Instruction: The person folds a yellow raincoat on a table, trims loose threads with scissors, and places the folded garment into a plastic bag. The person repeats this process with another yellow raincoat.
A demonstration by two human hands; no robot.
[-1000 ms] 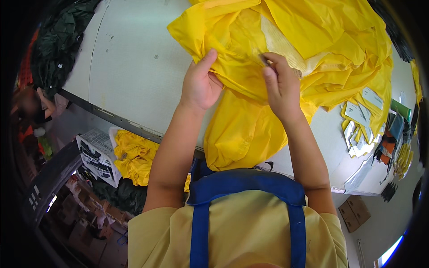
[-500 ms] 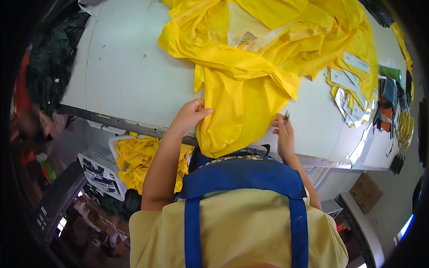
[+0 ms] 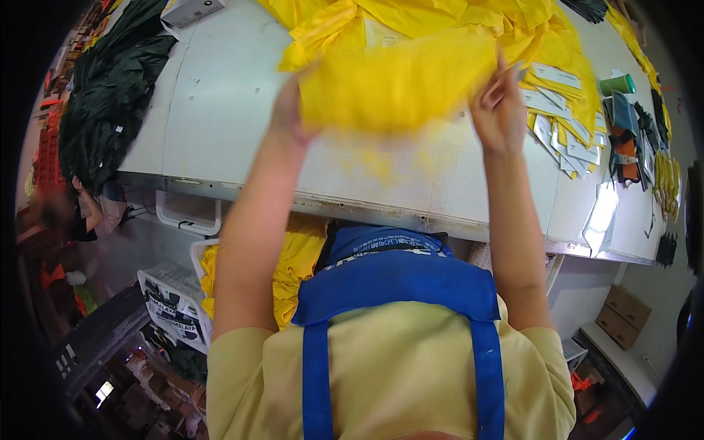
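Observation:
A thin yellow garment [image 3: 400,84] is lifted above the white worktable [image 3: 220,125], its lower part blurred by motion. At its left edge, my left hand [image 3: 293,110] grips the cloth, the fingers smeared and partly hidden behind it. My right hand [image 3: 500,114] is closed at the opposite corner, where the cloth meets the fingertips. A small greyish thing shows beside those fingers, too small to name. More of the yellow fabric [image 3: 440,15] lies heaped beyond, with a pale label partly in sight.
Flat yellow pieces with white cards [image 3: 561,106] lie to the right, near a green roll [image 3: 617,84]. Dark green cloth [image 3: 114,95] covers the table's left end. Below the front edge, a white basket [image 3: 176,308] stands beside yellow cloth. Another person's arm [image 3: 89,205] shows far left.
Both my hands have risen and moved away from me over the table, carrying the garment up off the front edge. My right hand has come to the cloth's corner.

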